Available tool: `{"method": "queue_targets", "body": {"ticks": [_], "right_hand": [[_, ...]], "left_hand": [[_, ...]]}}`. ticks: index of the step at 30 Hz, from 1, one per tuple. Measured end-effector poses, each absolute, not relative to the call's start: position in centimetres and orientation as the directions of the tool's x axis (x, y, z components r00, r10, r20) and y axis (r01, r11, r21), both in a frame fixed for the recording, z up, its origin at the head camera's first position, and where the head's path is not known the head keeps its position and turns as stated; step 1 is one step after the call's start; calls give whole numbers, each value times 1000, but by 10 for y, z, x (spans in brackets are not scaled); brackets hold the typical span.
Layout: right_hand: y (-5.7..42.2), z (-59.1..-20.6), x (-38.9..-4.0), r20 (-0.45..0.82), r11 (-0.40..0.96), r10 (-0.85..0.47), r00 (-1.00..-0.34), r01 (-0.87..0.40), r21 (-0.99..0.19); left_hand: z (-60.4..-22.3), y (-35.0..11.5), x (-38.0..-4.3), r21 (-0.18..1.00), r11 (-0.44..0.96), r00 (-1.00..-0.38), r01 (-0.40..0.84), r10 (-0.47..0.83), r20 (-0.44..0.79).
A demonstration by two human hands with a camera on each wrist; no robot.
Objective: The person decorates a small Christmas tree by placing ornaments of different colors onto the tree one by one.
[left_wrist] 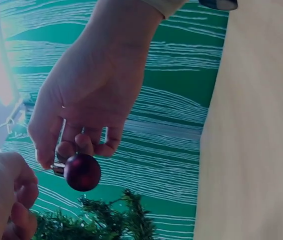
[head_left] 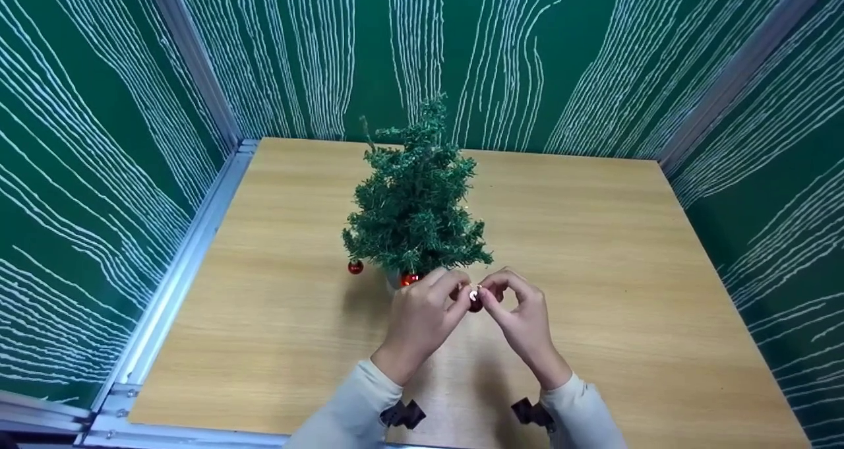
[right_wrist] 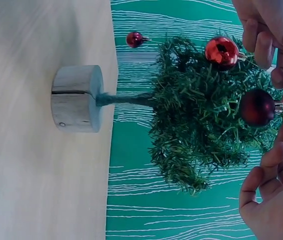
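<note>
My left hand (head_left: 425, 307) pinches a dark red bauble (left_wrist: 82, 172) by its metal cap, with thumb and fingertips together. The ball hangs free below the fingers in front of the tree. Close on its other side is my right hand (head_left: 524, 310), whose thumb and index finger pinch the bauble's thin hanging thread near the cap; the thread itself is mostly hidden. Behind both hands stands a small green artificial Christmas tree (head_left: 415, 205). A shiny red bauble (right_wrist: 222, 52) hangs at its front, beside the left hand, and a smaller red bauble (right_wrist: 135, 39) hangs lower on the left side.
The tree's round wooden base (right_wrist: 76, 99), split by a crack, stands on the light wooden table (head_left: 593, 251). Green walls (head_left: 369, 53) with white wavy lines enclose the back and sides. A metal frame rail (head_left: 178, 264) runs along the left edge.
</note>
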State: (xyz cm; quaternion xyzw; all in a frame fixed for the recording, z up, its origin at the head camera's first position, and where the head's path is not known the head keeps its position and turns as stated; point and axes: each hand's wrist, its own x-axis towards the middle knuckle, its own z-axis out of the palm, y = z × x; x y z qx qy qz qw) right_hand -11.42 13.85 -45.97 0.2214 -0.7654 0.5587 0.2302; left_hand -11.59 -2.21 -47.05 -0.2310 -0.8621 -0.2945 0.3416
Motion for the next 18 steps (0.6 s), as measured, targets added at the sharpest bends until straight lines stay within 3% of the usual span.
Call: {"method": "queue_targets", "body": {"ticks": [6,13,18], "right_hand": [[141,-451,-123,553,307,-68,-831,-545,-781],[147,-448,-135,539,340,-13,-842,-510,-790],[148,-449,-143,519,362,-3,-855,-485,-796]], "left_hand": [[-463,-13,-123,378,741,-675,555,135,725],[-456,2,-135,89,898,-529,432,171,831],[-455,6,-145,18,932,-543,362,195,817]]}}
